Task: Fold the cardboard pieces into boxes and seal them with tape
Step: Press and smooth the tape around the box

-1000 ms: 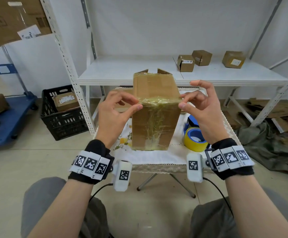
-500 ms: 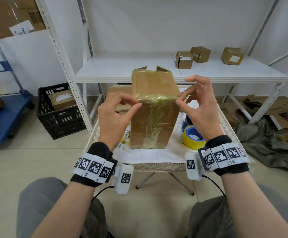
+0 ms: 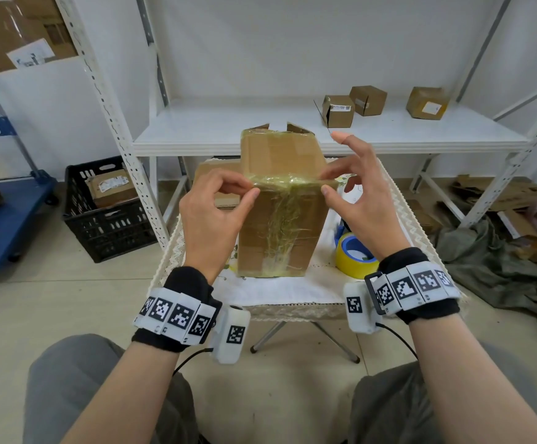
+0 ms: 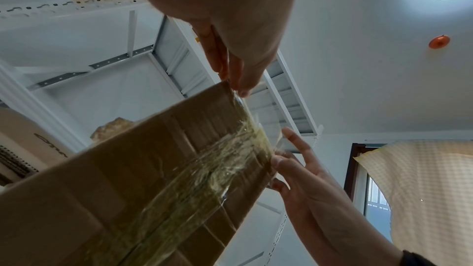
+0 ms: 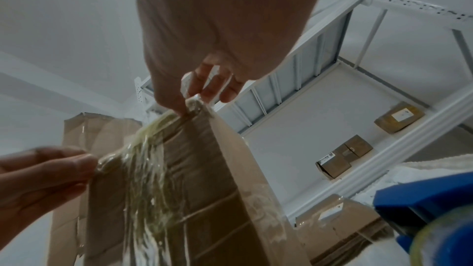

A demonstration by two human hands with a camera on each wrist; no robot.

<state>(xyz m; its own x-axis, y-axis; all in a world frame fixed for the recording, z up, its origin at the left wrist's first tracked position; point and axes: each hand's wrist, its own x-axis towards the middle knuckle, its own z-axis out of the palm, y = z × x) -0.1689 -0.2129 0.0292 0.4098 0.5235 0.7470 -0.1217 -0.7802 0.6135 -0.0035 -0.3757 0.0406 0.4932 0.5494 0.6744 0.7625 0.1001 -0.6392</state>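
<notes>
Head view: a tall cardboard box stands upright on a small cloth-covered table, in front of a white shelf unit. Clear yellowish tape runs across the box's near top edge and down its near face, wrinkled and stringy. The left hand pinches the tape at the left corner of that edge between thumb and forefinger. The right hand pinches it at the right corner, the other fingers spread and raised. The hands are apart, one at each corner. A yellow tape roll on a blue dispenser lies on the table just right of the box, near the right wrist. Three small boxes sit on the shelf, far right. A black crate with a parcel stands on the floor to the left, and flattened cardboard lies on the floor at right.

Left wrist view: fingertips of the left hand meet the taped corner of the box; the right hand touches the opposite corner with fingers extended.

Right wrist view: thumb and fingers of the right hand clamp the bunched tape at the box corner; the left hand grips the other end. The blue dispenser shows at lower right.
</notes>
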